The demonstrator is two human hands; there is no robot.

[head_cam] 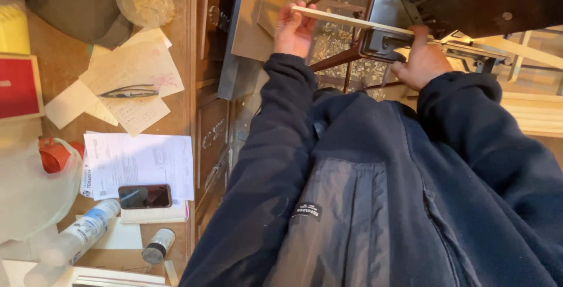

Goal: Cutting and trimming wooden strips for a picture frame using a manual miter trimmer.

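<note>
Head view, looking straight down past a dark fleece jacket [375,205]. Left hand [293,29] grips the near end of a thin pale wooden strip [352,22], fingers curled over its top edge, thumb underneath, closed firmly on it. Right hand [423,58] sits further along the same strip, pressed against it where it meets a dark metal machine [469,0]; fingers look bent around the strip's lower edge, though the hand's back hides the fingertips, so how tight the hold is cannot be told for certain. The strip runs slightly tilted from the left hand toward the machine, its far end passing under the machine's black housing. Below the strip, a reddish metal frame [334,58] and a scatter of light wood chips [331,41] on the floor. To the left stands a wooden desk [64,64], well apart from both hands. On it: loose papers [138,164], a dark phone [145,196] lying on the printed sheets, a pair of glasses [129,92] on handwritten pages, a small capped jar [158,246], a clear tube [76,237], and a clear bowl [146,0] near the top edge.
</note>
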